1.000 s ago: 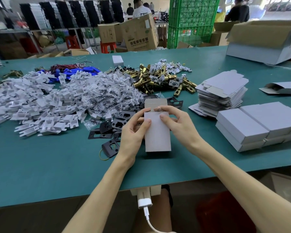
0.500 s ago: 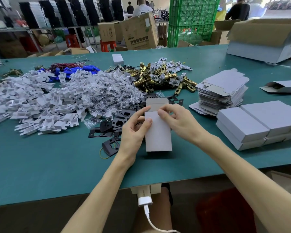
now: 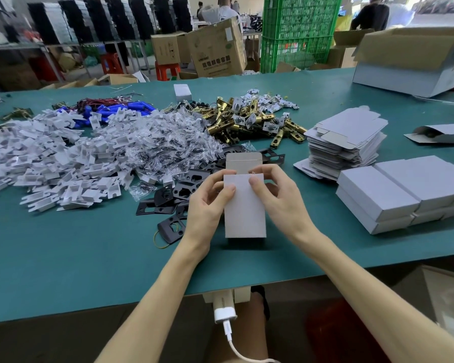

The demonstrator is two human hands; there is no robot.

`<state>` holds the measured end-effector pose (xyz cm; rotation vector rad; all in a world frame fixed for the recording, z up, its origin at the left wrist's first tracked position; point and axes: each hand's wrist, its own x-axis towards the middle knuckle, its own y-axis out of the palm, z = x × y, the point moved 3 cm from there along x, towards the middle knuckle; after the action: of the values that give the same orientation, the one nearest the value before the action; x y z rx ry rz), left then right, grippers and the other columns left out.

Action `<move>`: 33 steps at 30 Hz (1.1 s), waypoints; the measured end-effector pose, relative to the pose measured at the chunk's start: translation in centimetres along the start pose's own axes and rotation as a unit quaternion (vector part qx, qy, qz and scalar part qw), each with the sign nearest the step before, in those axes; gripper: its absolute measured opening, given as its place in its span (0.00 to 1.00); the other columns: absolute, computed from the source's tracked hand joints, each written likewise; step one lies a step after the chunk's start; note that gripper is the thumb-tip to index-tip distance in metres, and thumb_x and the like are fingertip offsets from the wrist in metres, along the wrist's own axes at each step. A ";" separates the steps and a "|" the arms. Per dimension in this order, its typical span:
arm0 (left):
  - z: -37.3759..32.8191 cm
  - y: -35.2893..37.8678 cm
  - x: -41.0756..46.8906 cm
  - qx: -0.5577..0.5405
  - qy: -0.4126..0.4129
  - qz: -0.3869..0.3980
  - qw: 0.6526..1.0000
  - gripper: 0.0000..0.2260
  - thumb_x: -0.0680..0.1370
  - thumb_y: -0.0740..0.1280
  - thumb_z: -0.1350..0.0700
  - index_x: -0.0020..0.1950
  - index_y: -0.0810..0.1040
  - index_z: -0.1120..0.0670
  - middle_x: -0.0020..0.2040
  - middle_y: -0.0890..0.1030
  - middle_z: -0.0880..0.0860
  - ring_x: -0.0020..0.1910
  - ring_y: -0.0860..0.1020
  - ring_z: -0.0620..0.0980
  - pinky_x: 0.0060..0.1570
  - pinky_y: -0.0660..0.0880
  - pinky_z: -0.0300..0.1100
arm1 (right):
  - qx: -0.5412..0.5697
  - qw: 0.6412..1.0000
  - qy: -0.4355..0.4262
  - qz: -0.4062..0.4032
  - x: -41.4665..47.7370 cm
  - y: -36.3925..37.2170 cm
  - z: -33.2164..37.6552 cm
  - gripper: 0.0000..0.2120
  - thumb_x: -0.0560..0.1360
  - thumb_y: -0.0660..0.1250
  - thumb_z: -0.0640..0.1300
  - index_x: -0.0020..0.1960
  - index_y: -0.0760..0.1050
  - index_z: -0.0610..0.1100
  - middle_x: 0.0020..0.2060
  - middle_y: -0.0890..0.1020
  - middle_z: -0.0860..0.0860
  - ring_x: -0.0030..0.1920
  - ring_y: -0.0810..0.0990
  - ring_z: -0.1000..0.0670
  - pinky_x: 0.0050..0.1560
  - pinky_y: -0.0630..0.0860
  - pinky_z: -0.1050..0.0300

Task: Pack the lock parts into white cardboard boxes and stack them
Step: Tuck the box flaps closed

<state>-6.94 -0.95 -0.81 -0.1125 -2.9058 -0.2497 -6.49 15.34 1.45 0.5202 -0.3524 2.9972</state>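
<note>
A small white cardboard box (image 3: pixel 244 209) stands on the green table (image 3: pixel 89 258) in front of me, its top flap raised at the far end. My left hand (image 3: pixel 207 208) grips its left side, thumb on the front face. My right hand (image 3: pixel 278 197) holds the right side, fingers curled over the top edge by the flap. Black lock plates (image 3: pixel 168 203) lie just left of the box. Brass latch parts (image 3: pixel 247 121) are piled behind. Closed white boxes (image 3: pixel 404 192) are stacked two high at the right.
Piles of white plastic pieces (image 3: pixel 50 158) and small clear bags (image 3: pixel 157 142) cover the left half. A stack of flat box blanks (image 3: pixel 346 142) sits right of centre. A large open carton (image 3: pixel 414 58) stands at the far right. Blue parts (image 3: pixel 126 108) lie at the back.
Both hands have shifted slightly on the box's upper end; the right fingers now curl over its top edge. The box stays in the same place.
</note>
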 end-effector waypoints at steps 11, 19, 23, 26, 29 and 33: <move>-0.3 -0.1 -0.1 -0.047 -0.021 -0.017 0.999 0.08 0.78 0.72 0.53 0.56 0.85 0.48 0.58 0.84 0.57 0.55 0.80 0.56 0.58 0.76 0.64 | 0.129 0.989 0.014 -0.065 -0.7 0.6 -0.1 0.06 0.81 0.68 0.47 0.52 0.83 0.47 0.47 0.86 0.52 0.45 0.82 0.53 0.45 0.79 0.53; 0.8 -0.1 0.3 0.036 -0.012 -0.025 0.999 0.02 0.83 0.69 0.59 0.51 0.81 0.56 0.46 0.83 0.54 0.44 0.77 0.48 0.44 0.74 0.44 | 0.154 0.982 0.101 -0.033 -1.3 0.8 -2.2 0.09 0.81 0.68 0.44 0.52 0.83 0.40 0.46 0.86 0.46 0.43 0.80 0.51 0.45 0.76 0.51; 0.7 -0.1 0.3 0.052 0.018 -0.002 0.998 0.04 0.81 0.70 0.59 0.52 0.83 0.51 0.50 0.86 0.50 0.47 0.79 0.46 0.47 0.77 0.41 | 0.161 0.981 0.108 -0.028 -1.5 0.7 -2.4 0.07 0.81 0.69 0.44 0.53 0.83 0.41 0.51 0.85 0.42 0.45 0.81 0.49 0.47 0.77 0.48; 0.5 -0.1 0.1 0.039 0.038 0.004 0.999 0.07 0.80 0.71 0.56 0.56 0.82 0.45 0.50 0.85 0.53 0.47 0.79 0.52 0.49 0.76 0.52 | 0.159 0.984 0.080 -0.030 -1.6 0.6 -2.0 0.03 0.81 0.70 0.43 0.53 0.81 0.48 0.48 0.85 0.48 0.44 0.81 0.51 0.45 0.78 0.51; 0.4 -0.2 0.2 0.024 0.033 0.012 0.999 0.18 0.80 0.72 0.55 0.68 0.79 0.41 0.51 0.84 0.54 0.49 0.81 0.54 0.50 0.80 0.54 | 0.197 0.975 0.088 -0.044 -1.7 0.6 -2.2 0.10 0.79 0.72 0.43 0.59 0.75 0.51 0.46 0.83 0.49 0.43 0.82 0.50 0.43 0.80 0.51; 0.5 -0.2 0.2 0.034 0.012 -0.015 0.999 0.11 0.81 0.70 0.47 0.58 0.85 0.51 0.49 0.85 0.59 0.45 0.79 0.53 0.45 0.74 0.52 | 0.176 0.980 0.087 -0.033 -1.6 0.7 -2.2 0.08 0.78 0.73 0.42 0.55 0.78 0.47 0.48 0.84 0.50 0.47 0.82 0.53 0.49 0.80 0.53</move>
<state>-7.23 -1.06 -1.28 -0.0557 -2.8892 -0.1566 -5.74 15.13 -1.21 0.2790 0.2083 3.0188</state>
